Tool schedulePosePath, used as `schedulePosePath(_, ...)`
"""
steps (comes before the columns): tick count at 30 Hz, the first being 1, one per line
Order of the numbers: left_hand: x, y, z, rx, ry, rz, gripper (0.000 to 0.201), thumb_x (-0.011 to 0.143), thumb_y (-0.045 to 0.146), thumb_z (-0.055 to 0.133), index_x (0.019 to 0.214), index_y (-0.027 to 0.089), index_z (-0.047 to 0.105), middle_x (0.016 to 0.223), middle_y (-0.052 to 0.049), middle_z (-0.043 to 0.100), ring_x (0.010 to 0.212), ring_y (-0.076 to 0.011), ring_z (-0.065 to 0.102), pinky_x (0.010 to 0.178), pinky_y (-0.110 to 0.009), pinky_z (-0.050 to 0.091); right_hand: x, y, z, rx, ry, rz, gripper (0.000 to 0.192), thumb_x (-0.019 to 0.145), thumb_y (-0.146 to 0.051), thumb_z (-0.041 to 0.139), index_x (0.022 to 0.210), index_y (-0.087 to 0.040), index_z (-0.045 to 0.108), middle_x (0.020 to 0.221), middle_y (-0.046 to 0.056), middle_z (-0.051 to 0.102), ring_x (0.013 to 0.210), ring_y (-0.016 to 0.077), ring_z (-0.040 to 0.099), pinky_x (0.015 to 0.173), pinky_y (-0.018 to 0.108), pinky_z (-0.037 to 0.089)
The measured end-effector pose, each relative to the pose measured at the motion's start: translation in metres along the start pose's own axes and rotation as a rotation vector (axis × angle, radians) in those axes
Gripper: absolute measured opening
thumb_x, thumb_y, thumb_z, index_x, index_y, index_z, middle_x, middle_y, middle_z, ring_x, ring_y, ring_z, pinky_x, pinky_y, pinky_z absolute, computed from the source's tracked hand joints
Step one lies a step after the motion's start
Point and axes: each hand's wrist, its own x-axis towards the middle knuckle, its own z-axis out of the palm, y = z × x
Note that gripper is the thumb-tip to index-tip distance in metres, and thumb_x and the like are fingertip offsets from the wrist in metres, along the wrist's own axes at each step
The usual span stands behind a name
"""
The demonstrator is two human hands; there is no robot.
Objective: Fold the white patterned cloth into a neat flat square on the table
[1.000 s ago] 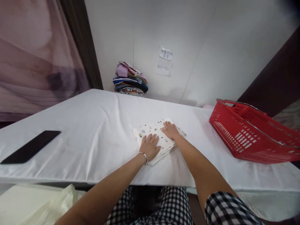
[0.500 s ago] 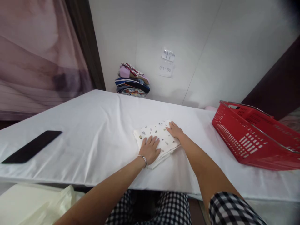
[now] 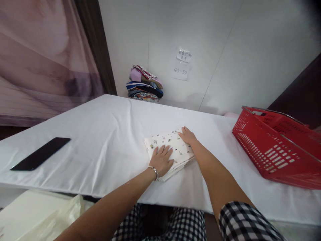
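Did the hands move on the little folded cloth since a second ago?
Barely. The right hand slid from the middle of the cloth to its far right corner. The left hand stayed flat on the near edge. Nothing was grabbed or let go.

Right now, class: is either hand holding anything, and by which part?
Nothing is gripped. Both the left hand and right hand lie flat on top of the folded printed cloth.

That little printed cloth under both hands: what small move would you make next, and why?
Probably slide both palms outward once to press it flat. The folded cloth already lies as a neat rectangle on the white table, with the left hand flat on its near edge and the right hand on its far corner. Its layered edges at the near right look slightly loose.
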Motion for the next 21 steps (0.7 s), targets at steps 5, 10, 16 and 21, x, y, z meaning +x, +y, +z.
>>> schedulePosePath(5,-0.001,0.0,-0.001,-0.019,-0.002,0.0,0.054,0.089,0.048,0.028,0.138,0.026,0.034,0.147,-0.001,0.03,0.137,-0.0231,0.018,0.111,-0.047,0.01,0.002,0.014,-0.004,0.093,-0.025,0.091,0.075,0.086,-0.06,0.02,0.145,-0.014,0.012,0.15,0.009,0.018,0.135,0.024,0.024,0.106,0.037,0.022)
schedulePosePath(10,0.0,0.0,-0.002,-0.043,-0.012,-0.002,0.055,0.089,0.048,0.027,0.138,0.026,0.034,0.147,-0.001,0.029,0.137,-0.0235,0.018,0.111,-0.047,0.009,-0.013,0.031,-0.01,0.066,-0.049,0.163,0.078,0.085,-0.063,0.021,0.143,-0.012,0.02,0.147,0.013,0.026,0.133,0.0271,0.029,0.105,0.039,0.024)
schedulePosePath(16,0.002,0.001,-0.004,-0.057,-0.028,-0.008,0.055,0.088,0.047,0.029,0.138,0.025,0.034,0.147,-0.001,0.029,0.137,-0.0238,0.017,0.111,-0.048,0.01,-0.061,0.027,-0.008,-0.082,0.121,-0.008,0.062,0.09,-0.052,0.026,0.14,-0.016,0.026,0.15,0.009,0.017,0.138,0.0212,0.012,0.109,0.043,0.011)
schedulePosePath(21,0.003,0.003,-0.006,-0.05,-0.033,-0.016,0.055,0.088,0.047,0.03,0.138,0.025,0.035,0.147,-0.001,0.03,0.137,-0.0235,0.018,0.111,-0.047,0.01,-0.09,0.016,0.001,-0.053,0.019,-0.148,0.053,0.092,-0.05,0.024,0.137,-0.023,0.034,0.149,0.004,0.022,0.138,0.0185,0.013,0.108,0.043,0.015)
